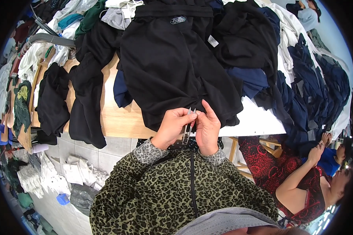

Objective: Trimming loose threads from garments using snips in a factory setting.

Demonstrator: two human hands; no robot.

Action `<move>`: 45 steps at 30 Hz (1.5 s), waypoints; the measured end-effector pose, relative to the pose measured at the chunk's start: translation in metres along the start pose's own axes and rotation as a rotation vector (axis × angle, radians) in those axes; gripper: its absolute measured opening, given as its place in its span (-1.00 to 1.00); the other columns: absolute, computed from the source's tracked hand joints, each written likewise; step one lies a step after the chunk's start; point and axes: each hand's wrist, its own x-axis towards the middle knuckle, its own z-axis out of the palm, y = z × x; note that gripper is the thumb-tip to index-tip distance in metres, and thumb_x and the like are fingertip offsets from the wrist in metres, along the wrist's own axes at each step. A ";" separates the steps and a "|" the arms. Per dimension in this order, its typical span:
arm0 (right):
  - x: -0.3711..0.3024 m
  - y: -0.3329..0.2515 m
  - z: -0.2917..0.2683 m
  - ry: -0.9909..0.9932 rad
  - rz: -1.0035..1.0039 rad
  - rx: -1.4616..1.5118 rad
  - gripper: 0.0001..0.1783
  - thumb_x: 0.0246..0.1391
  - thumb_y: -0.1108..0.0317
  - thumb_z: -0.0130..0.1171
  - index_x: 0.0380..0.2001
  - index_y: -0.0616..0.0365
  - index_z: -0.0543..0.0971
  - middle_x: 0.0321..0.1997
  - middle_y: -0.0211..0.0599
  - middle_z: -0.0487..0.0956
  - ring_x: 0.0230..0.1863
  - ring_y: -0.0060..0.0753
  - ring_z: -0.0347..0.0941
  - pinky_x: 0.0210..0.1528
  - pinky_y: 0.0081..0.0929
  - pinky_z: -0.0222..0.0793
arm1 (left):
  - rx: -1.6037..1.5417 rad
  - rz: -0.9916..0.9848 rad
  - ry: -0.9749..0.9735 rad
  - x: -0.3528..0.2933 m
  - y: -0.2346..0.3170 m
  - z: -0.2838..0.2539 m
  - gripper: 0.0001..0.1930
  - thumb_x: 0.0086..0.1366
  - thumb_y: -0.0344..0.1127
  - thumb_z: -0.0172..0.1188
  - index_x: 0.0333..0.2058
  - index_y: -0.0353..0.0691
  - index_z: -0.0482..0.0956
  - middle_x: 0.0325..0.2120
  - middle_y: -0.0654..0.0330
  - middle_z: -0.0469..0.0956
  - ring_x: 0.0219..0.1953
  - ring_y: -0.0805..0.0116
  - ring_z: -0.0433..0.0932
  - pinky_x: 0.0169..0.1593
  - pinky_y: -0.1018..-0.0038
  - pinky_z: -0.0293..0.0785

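The step in hand looks like close work with snips [187, 135] beside the near edge of a black garment [161, 58]; any cut would call for steady, separated fingers. The left hand [172, 123] and right hand [208, 131] meet fingertips around the snips, though which grips them I cannot tell. The garment lies creased across the table [123, 124], waistband [157, 11] away.

White bundles [53, 178] near dark plastic bag [83, 199] on tiled floor [110, 157]
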 end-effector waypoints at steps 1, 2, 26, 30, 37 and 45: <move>0.000 0.000 -0.001 0.000 0.000 0.000 -0.53 0.02 0.66 0.08 0.06 0.36 0.36 -0.44 -0.40 0.49 -0.39 -0.64 0.41 -0.23 -0.66 0.39 | 0.000 0.000 0.000 0.000 0.000 0.000 -0.89 0.21 -0.45 0.15 -0.43 -0.39 0.55 -0.54 0.27 0.52 -0.49 0.61 0.41 -0.39 0.66 0.33; 0.000 0.001 -0.002 -0.011 -0.001 0.006 -0.55 0.03 0.65 0.08 0.05 0.37 0.37 -0.41 -0.37 0.50 -0.37 -0.62 0.42 -0.21 -0.64 0.39 | 0.006 0.008 -0.003 0.000 -0.001 0.000 -0.89 0.21 -0.45 0.15 -0.43 -0.39 0.55 -0.54 0.27 0.52 -0.49 0.61 0.42 -0.39 0.66 0.33; 0.002 -0.001 0.000 0.023 0.017 0.070 -0.63 0.06 0.60 0.07 -0.02 0.42 0.40 -0.22 -0.16 0.54 -0.25 -0.44 0.50 -0.13 -0.54 0.45 | 0.046 0.018 0.010 -0.001 -0.004 0.000 -0.92 0.20 -0.43 0.18 -0.41 -0.33 0.57 -0.52 0.33 0.52 -0.47 0.66 0.40 -0.38 0.69 0.32; 0.002 -0.003 0.001 0.024 0.031 0.055 -0.63 0.06 0.60 0.08 -0.02 0.42 0.40 -0.21 -0.16 0.53 -0.24 -0.42 0.49 -0.11 -0.53 0.44 | 0.025 0.013 0.029 0.000 -0.004 0.000 -0.92 0.21 -0.43 0.16 -0.38 -0.32 0.56 -0.48 0.33 0.52 -0.46 0.65 0.41 -0.36 0.68 0.34; 0.006 -0.003 -0.003 0.067 0.015 0.070 -0.63 0.04 0.61 0.10 -0.03 0.41 0.42 -0.20 -0.19 0.53 -0.22 -0.44 0.47 -0.10 -0.52 0.42 | -0.050 0.057 0.053 -0.006 -0.004 -0.009 -0.89 0.28 -0.35 0.10 -0.29 -0.24 0.43 -0.52 0.37 0.45 -0.50 0.60 0.46 -0.38 0.65 0.44; 0.001 0.001 0.000 -0.007 0.031 -0.025 -0.64 0.04 0.61 0.11 -0.04 0.38 0.45 -0.20 -0.28 0.52 -0.25 -0.58 0.45 -0.17 -0.67 0.39 | 0.847 0.710 0.178 0.001 0.012 -0.004 -0.89 0.05 -0.45 0.26 -0.39 -0.23 0.60 -0.44 0.22 0.45 -0.56 0.52 0.43 -0.48 0.63 0.36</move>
